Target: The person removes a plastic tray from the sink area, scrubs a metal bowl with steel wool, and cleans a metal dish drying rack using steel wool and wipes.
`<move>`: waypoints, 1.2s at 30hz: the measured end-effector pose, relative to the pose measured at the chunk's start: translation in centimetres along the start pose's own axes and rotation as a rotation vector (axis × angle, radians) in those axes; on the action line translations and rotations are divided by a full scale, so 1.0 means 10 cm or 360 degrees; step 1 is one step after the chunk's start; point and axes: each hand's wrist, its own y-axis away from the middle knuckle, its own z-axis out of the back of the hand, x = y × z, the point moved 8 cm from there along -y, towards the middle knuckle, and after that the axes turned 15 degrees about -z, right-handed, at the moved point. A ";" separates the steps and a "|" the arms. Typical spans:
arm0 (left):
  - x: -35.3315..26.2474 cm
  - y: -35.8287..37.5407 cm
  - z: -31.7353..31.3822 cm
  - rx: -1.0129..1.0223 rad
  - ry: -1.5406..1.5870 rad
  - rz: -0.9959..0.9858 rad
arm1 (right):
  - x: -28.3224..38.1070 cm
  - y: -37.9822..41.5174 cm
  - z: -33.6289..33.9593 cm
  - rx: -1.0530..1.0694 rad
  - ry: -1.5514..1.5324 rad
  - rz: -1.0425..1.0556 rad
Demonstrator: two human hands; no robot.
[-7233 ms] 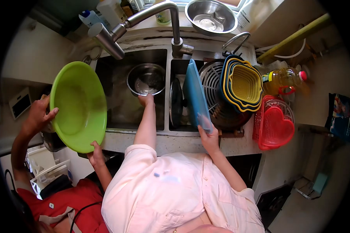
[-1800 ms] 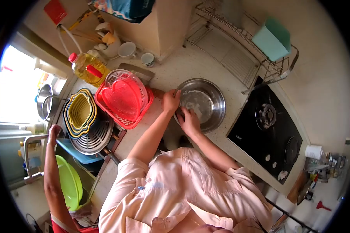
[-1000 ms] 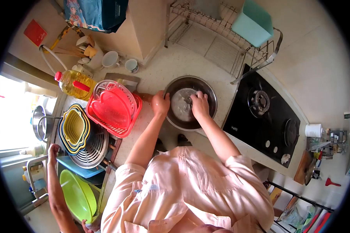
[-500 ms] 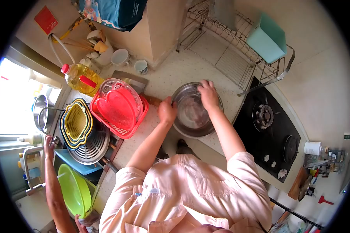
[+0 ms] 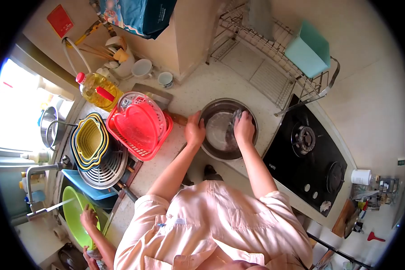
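on surface (image 5: 198,92) beside hob (image 5: 308,153), steel bowl (image 5: 211,150) sits upright, we note. left hand (image 5: 195,131) clamps near-left rim, fingers curled over edge. right hand (image 5: 244,129) lies inside bowl, fingers (image 5: 239,118) pressed flat on cloth-like item; grasp unclear. bowl interior directly under right hand, so right nearer. round bowl, no long axis.

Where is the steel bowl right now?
The steel bowl sits mid-frame in the head view on the counter, between the red heart basket and the black hob.
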 end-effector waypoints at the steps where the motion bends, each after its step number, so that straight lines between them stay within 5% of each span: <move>1: 0.01 -0.01 -0.01 0.0001 0.0010 -0.0017 | 0.10 -0.04 0.00 -0.0117 -0.0147 0.0055; 4: 0.01 -0.03 -0.02 0.0087 0.0039 0.0048 | 0.40 -0.04 -0.25 -0.0301 -0.0549 0.0245; 9: 0.03 -0.01 -0.02 0.0024 0.0033 0.0159 | 0.57 0.53 -0.75 0.0447 -0.0346 0.0798; 12: 0.21 0.06 -0.15 0.0009 0.0171 0.0266 | 0.26 0.89 -0.48 0.0879 0.0035 0.1013; 14: 0.13 0.04 -0.09 0.0049 0.0320 0.0368 | 0.06 0.80 -0.32 0.0899 0.0316 0.0871; 18: 0.25 0.08 -0.17 0.0004 0.0278 0.0319 | 0.34 0.54 -0.05 0.0483 0.0142 0.1183; 20: 0.25 0.06 -0.18 0.0023 0.0221 0.0296 | 0.41 0.23 -0.18 0.0279 0.0026 0.1051; 22: 0.22 0.06 -0.16 0.0058 0.0207 0.0299 | 0.55 0.10 -0.01 -0.0100 0.0306 0.1280; 25: 0.15 0.02 -0.11 0.0075 0.0230 0.0266 | 0.31 0.04 0.14 -0.0294 0.0720 0.1120; 32: 0.07 0.03 -0.06 0.0077 0.0335 0.0372 | -0.17 0.86 -0.05 0.0303 0.0850 0.0352; 34: 0.15 0.07 -0.10 0.0007 0.0271 0.0385 | 0.12 1.01 -0.17 0.0814 0.0425 0.0270; 36: 0.17 0.10 -0.12 -0.0024 0.0229 0.0372 | 0.30 0.97 -0.31 0.0720 0.0211 0.0373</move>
